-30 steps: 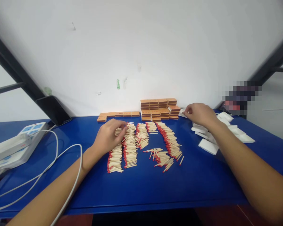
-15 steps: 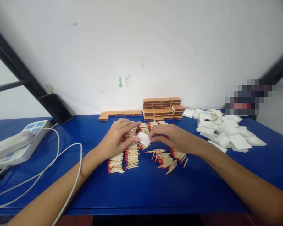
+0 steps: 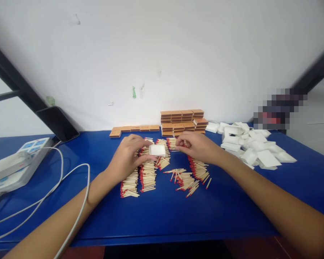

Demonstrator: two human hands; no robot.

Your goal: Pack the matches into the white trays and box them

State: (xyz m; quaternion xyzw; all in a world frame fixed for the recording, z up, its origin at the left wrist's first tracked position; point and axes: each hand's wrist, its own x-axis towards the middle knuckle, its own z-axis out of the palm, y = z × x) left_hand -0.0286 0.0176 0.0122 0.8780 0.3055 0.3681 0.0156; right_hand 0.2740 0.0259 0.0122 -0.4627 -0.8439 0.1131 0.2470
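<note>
My left hand (image 3: 128, 154) grips a small white matchbox tray (image 3: 157, 150) between thumb and fingers. The tray's hollow side faces up, and no matches show in it. Just right of it, my right hand (image 3: 198, 146) hangs over red-tipped matches, its thumb and fingertips drawn together. Whatever lies between those fingertips is too small to make out. Under and around both hands the matches lie in rows, including a left row (image 3: 148, 176) and a right row (image 3: 198, 168). A looser heap of matches (image 3: 186, 181) lies in front.
Brown matchboxes (image 3: 182, 126) are stacked by the wall, with a low line of matchboxes (image 3: 136, 128) to their left. White trays (image 3: 259, 145) are piled at right. On the left are a power strip (image 3: 29, 158), a white cable (image 3: 88, 176) and a black phone-like slab (image 3: 58, 122).
My right hand has let go of the white tray and moved right, over the matches. My left hand keeps the tray, which has turned level with its hollow side showing.
</note>
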